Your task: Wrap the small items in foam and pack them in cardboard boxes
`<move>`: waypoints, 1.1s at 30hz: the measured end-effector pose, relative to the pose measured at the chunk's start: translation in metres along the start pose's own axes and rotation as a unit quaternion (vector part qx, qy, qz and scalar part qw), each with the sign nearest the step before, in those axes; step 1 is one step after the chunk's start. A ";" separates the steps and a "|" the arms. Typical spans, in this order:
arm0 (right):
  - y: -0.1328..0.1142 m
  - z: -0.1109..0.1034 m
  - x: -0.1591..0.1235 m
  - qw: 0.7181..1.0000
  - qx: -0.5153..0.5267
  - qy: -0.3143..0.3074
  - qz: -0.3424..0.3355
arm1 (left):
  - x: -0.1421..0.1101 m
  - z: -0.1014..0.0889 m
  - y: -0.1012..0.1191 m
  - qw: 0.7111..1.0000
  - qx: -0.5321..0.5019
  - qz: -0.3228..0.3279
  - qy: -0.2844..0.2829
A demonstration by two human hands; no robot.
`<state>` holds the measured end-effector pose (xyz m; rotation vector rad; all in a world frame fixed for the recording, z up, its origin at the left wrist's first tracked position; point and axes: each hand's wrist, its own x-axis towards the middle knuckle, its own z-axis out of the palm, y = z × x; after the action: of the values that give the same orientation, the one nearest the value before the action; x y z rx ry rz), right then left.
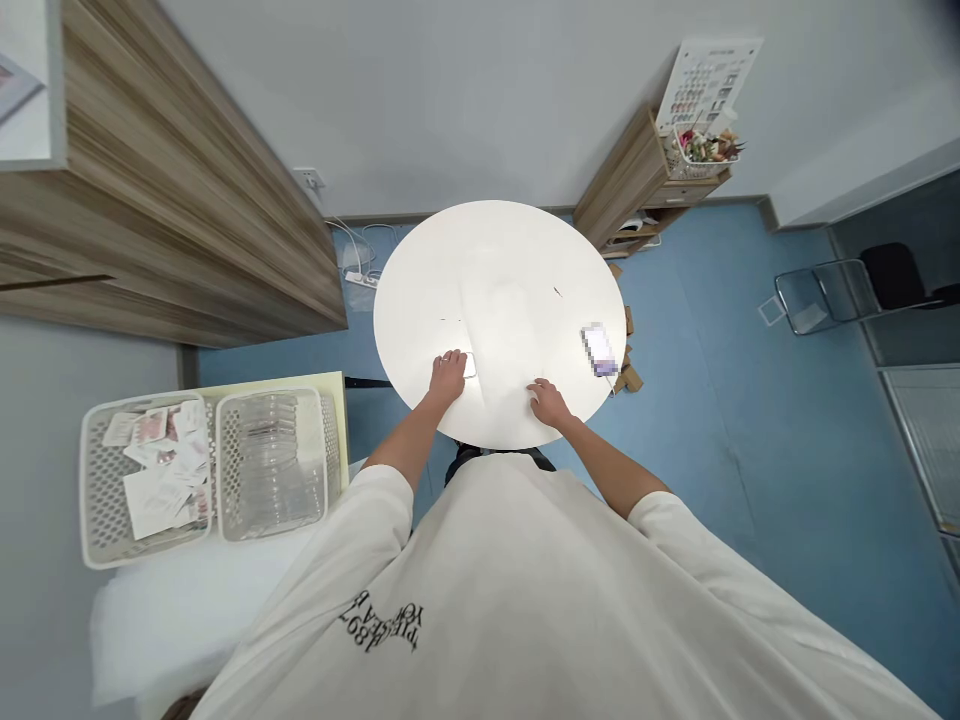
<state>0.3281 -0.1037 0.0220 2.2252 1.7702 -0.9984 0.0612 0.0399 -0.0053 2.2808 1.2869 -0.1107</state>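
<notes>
On the round white table (499, 260), my left hand (448, 376) lies palm down with its fingers stretched out. It partly covers a small white rectangular object (470, 365), whose right end shows past the fingers. My right hand (550, 403) rests near the table's front edge, fingers pointing left and slightly apart. I can make out nothing in it. Farther right lies a phone-like object (599, 350), blurred by pixels, with a thin white cable at its near end. Small dark marks or bits (557, 292) dot the tabletop.
At left, one white basket (94, 490) holds printed cards and papers; another (229, 510) holds clear plastic containers. A wooden cabinet (202, 190) stands behind them. A power strip (361, 279), brown blocks (631, 379) and a chair (832, 290) are on the floor. A wooden shelf (622, 180) stands back right.
</notes>
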 end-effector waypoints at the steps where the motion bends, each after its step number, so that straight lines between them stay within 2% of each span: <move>1: 0.000 0.000 0.000 1.000 -0.001 -0.001 0.003 | -0.002 -0.001 -0.001 1.000 0.002 -0.003 0.000; 6: 0.005 -0.002 0.008 1.000 -0.009 0.011 -0.015 | -0.015 -0.009 -0.002 0.998 -0.013 -0.049 0.039; 10: 0.011 -0.008 0.019 0.999 -0.033 0.001 -0.042 | -0.014 -0.017 0.020 0.997 -0.034 -0.029 0.061; 14: 0.020 -0.014 0.030 0.995 -0.062 -0.014 -0.080 | 0.007 -0.013 0.058 0.999 -0.044 -0.011 0.023; 17: 0.027 -0.016 0.037 0.991 -0.082 -0.022 -0.101 | 0.027 0.000 0.082 0.999 -0.040 0.008 0.006; 20: 0.034 -0.014 0.041 0.988 -0.097 -0.016 -0.123 | 0.045 0.014 0.098 0.999 -0.029 0.020 -0.006; 26: 0.045 -0.010 0.048 0.981 -0.108 0.005 -0.163 | 0.065 0.028 0.107 0.999 0.004 0.032 -0.001; 33: 0.053 -0.011 0.052 0.976 -0.108 0.015 -0.189 | 0.064 0.032 0.104 0.999 0.014 0.040 0.005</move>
<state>0.3856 -0.0720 -0.0146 1.8244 2.2482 -0.7846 0.1872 0.0309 -0.0117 2.3564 1.2051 -0.0893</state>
